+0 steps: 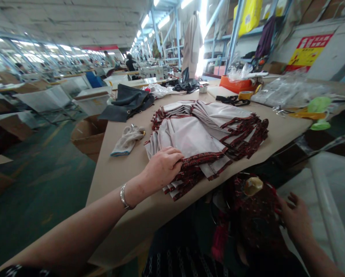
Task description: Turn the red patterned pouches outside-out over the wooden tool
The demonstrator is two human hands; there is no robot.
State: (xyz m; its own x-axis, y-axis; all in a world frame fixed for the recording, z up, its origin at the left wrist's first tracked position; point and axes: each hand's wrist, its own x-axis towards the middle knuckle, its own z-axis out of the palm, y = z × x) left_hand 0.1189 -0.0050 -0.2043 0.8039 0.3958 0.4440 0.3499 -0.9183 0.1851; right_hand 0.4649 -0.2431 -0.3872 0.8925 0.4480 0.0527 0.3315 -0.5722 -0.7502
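Stacks of pale fabric pieces with dark red patterned trim (pixel 189 134) are fanned out on the table. My left hand (pixel 165 165), with a silver bracelet at the wrist, is closed on the trimmed edge of the front stack. Its thumb and fingertips are partly hidden by the cloth. Below the table edge, at lower right, my right hand (pixel 297 215) is beside a dark red patterned cloth bundle (pixel 259 215). The fingers are loosely bent and apart, and one seems to touch the bundle. A round yellowish piece (pixel 253 186) lies on the bundle; this area is dim.
The brown-covered table (pixel 114 184) also holds a work glove (pixel 129 139), black material (pixel 129 102), an orange tray (pixel 237 84) and clear plastic bags (pixel 287 92). A cardboard box (pixel 88 134) stands left. A white rail (pixel 326 200) is at right.
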